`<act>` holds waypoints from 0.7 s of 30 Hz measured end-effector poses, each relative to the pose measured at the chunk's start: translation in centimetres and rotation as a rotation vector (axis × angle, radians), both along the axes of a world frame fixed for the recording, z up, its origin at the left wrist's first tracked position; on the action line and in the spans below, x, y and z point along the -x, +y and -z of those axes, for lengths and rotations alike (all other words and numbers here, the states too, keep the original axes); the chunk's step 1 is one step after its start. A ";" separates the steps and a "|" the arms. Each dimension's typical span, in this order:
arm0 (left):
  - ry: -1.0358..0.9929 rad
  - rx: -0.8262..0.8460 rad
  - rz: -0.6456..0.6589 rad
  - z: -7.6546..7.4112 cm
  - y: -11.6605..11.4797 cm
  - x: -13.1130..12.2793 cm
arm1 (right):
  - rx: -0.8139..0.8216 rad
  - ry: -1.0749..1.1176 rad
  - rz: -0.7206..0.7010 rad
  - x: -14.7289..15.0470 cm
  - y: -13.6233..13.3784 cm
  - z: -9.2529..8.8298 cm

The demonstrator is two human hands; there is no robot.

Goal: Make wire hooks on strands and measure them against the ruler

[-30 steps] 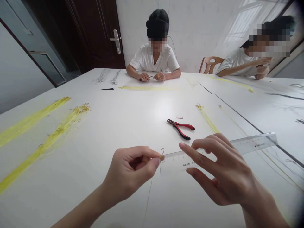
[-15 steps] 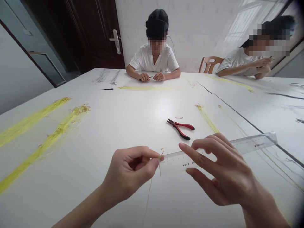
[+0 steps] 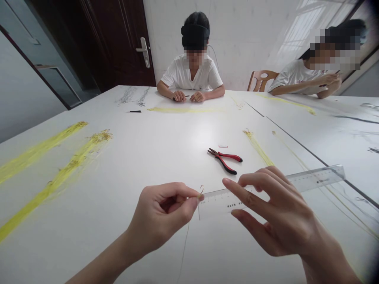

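Observation:
My left hand [image 3: 161, 215] is closed in a pinch on a small gold hook [image 3: 201, 190] with a thin yellow thread [image 3: 184, 248] hanging down from it toward me. The hook sits at the left end of a clear plastic ruler [image 3: 308, 182] that lies slanting across the white table [image 3: 142, 157]. My right hand [image 3: 275, 211] rests on the ruler with its fingers spread and pressing it down. Red-handled pliers [image 3: 225, 158] lie just beyond the two hands.
Bundles of yellow thread [image 3: 68, 167] lie at the left, and more strands [image 3: 259, 148] at the right. A small red clip [image 3: 223, 146] lies by the pliers. One person [image 3: 192, 73] sits opposite and another person [image 3: 308, 75] at the far right, beside a wooden chair [image 3: 260, 79].
Almost nothing has moved. The ruler's left end has shifted slightly, and my left hand keeps the hook against it.

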State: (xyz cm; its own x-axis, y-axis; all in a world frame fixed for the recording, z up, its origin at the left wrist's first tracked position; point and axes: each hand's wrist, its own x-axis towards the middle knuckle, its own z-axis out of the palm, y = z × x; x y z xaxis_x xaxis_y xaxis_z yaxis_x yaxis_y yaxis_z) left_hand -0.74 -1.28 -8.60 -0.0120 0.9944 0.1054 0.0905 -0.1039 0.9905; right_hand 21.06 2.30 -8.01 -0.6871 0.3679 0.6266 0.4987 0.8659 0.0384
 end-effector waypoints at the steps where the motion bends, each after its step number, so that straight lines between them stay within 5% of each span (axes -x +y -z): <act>1: 0.001 0.000 0.001 0.0 0.0 0.0 | 0.000 0.000 0.001 0.0 0.0 0.0; 21: -0.024 -0.004 0.006 0.1 0.0 0.0 | 0.002 -0.002 0.006 0.0 0.0 0.0</act>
